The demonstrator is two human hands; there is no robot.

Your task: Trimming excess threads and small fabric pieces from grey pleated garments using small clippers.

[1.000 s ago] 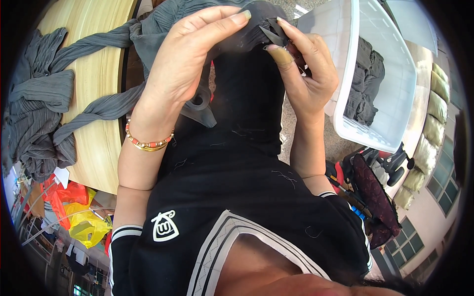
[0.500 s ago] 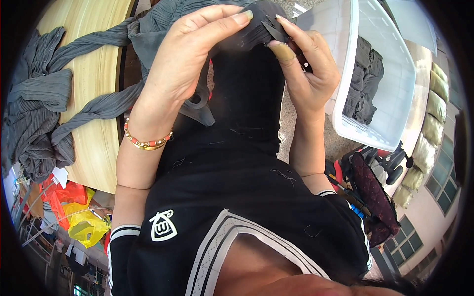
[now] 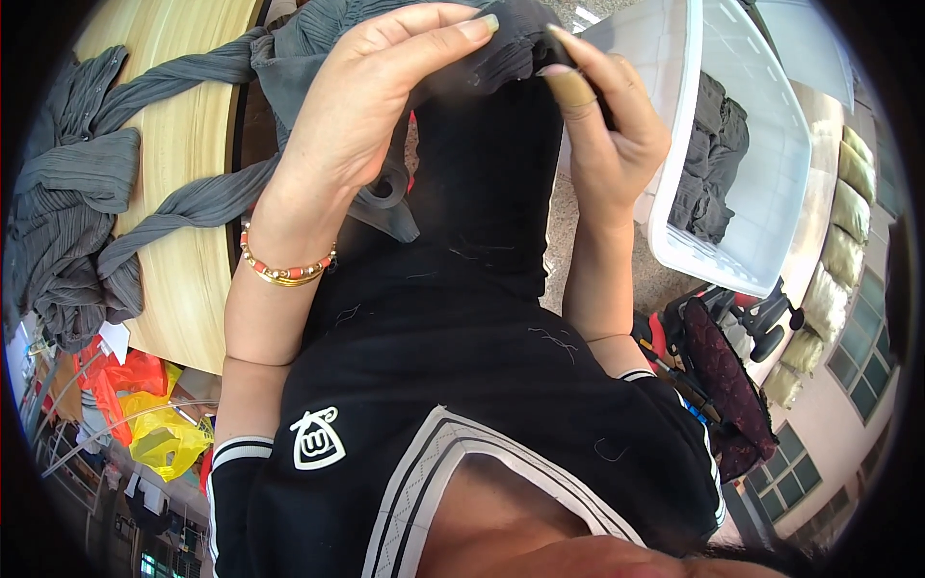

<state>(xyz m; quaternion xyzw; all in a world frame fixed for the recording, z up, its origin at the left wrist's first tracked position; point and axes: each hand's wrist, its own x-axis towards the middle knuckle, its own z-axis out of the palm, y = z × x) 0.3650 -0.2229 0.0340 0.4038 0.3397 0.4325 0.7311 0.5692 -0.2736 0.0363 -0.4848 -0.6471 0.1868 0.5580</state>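
Observation:
My left hand [image 3: 371, 96] is closed on a dark grey ribbed garment piece [image 3: 511, 50], its thumb lying on the cloth at the top centre. The cloth is bunched and folded between my two hands. My right hand [image 3: 607, 120] is curled at the cloth's right edge, with a tan covering round the thumb. Dark thread snips [image 3: 567, 50] sit between that thumb and forefinger; their blades barely show against the dark cloth. More grey cloth [image 3: 289, 72] runs leftward from under my left hand.
On the left, a light wood table [image 3: 183, 164] carries twisted grey garments [image 3: 67, 193]. A white plastic bin [image 3: 689, 144] with dark cloth [image 3: 711, 159] inside stands at right. Red and yellow bags [image 3: 154, 424] hang lower left. A maroon padded seat [image 3: 727, 385] is lower right.
The pointed blades of the snips showed over the cloth earlier and now hardly show. My right hand has shifted slightly right and the cloth between my hands has turned and bunched.

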